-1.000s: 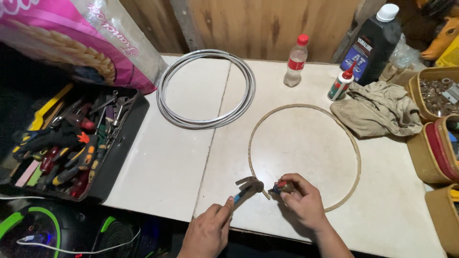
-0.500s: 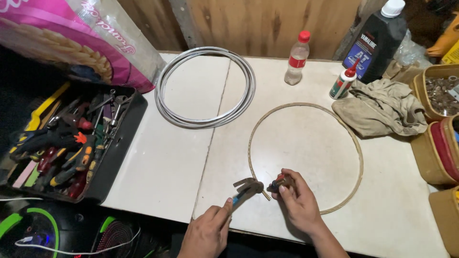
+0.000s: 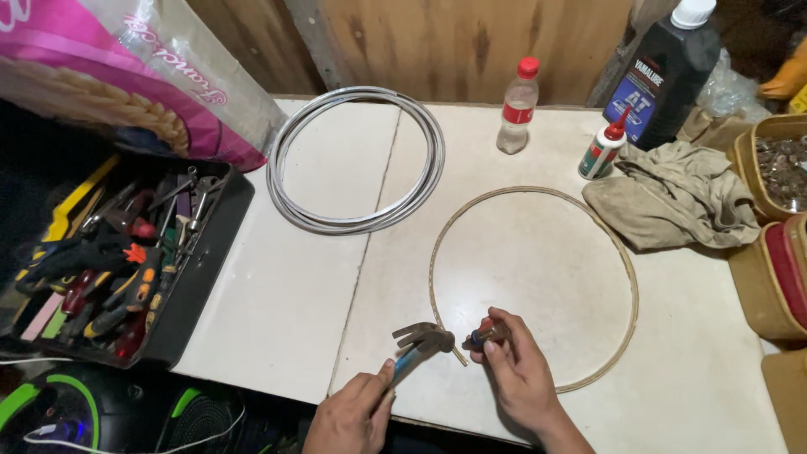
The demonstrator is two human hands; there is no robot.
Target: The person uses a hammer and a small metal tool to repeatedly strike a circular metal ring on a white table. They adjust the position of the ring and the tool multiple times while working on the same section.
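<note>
White counter (image 3: 277,319) seen from above, with both hands at its near edge. Left hand (image 3: 353,416): fingers wrapped shut around the blue handle of a claw hammer (image 3: 420,345), whose metal head sits just beside the near-left arc of a thin wooden hoop (image 3: 626,277). Right hand (image 3: 521,378): fingers pinched closed on a small red-handled tool (image 3: 486,333), its tip pointing toward the hammer head and the free end of the hoop strip; whether tip and strip touch cannot be told. Hoop lies flat on the right half of the counter. Coil of white cable (image 3: 357,160) lies near the far edge, left of centre. Along the far edge stand a small clear bottle with a red cap (image 3: 518,105), a glue bottle (image 3: 603,147) and a dark oil jug (image 3: 664,71). Crumpled beige rag (image 3: 672,202) rests toward the right edge. Black toolbox (image 3: 126,261) filled with hand tools sits off the left edge.
</note>
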